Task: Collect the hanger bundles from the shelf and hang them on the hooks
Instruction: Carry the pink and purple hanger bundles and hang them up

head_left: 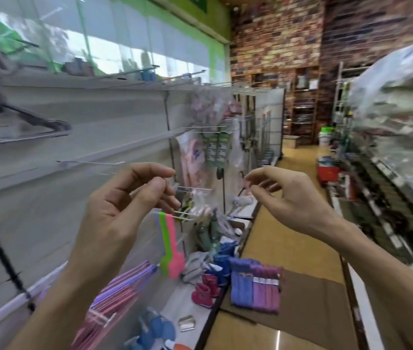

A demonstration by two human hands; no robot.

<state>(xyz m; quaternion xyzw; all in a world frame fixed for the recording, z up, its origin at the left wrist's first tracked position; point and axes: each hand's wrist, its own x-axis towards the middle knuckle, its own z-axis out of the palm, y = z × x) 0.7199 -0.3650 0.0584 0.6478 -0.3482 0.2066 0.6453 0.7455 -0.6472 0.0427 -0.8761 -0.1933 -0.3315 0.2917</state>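
Both my hands are raised in front of a white slat wall with metal hooks (92,163). My left hand (124,205) has its fingers loosely curled and apart, holding nothing. My right hand (283,195) is also empty, thumb and fingers slightly spread. A bundle of pink and purple hangers (117,296) lies on the bottom shelf below my left forearm. A dark hanger bundle (36,122) hangs on a hook at the upper left. The view is blurred by motion.
Pink and green plastic items (171,243) hang on a hook beside my left hand. Small boots, blue and purple packs (256,286) and cardboard lie on the low shelf and floor. Wrapped goods fill the right shelves (397,109). The aisle floor (288,238) runs ahead.
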